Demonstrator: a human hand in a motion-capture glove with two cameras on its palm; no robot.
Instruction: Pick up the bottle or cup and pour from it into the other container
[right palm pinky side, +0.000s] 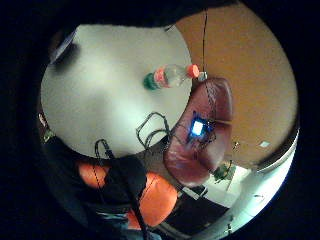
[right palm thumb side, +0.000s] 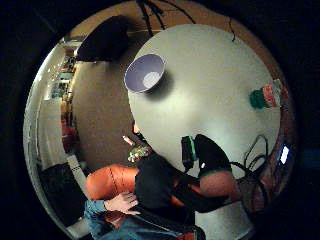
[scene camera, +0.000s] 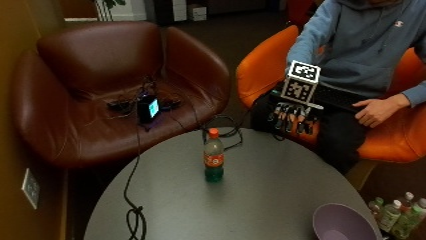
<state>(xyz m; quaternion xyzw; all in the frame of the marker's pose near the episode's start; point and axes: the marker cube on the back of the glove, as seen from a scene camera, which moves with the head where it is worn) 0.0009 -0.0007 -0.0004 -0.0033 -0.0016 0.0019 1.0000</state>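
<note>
Purple cup (right palm thumb side: 144, 73) only beyond little-finger view.

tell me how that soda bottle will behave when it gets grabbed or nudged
The bottle stands tall on a narrow base, so a sideways nudge would probably tip it. Only its bottom part looks filled, so it is likely light. Its round body would probably roll on the table if toppled.

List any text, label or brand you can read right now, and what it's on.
Clear plastic bottle with orange cap and green base: its red label carries print, too small to read.
Grey-blue hoodie: a small chest logo, too blurred to read.
Small black device with a lit screen on the brown leather armchair: screen content unreadable.
Nothing else carries text.
</note>
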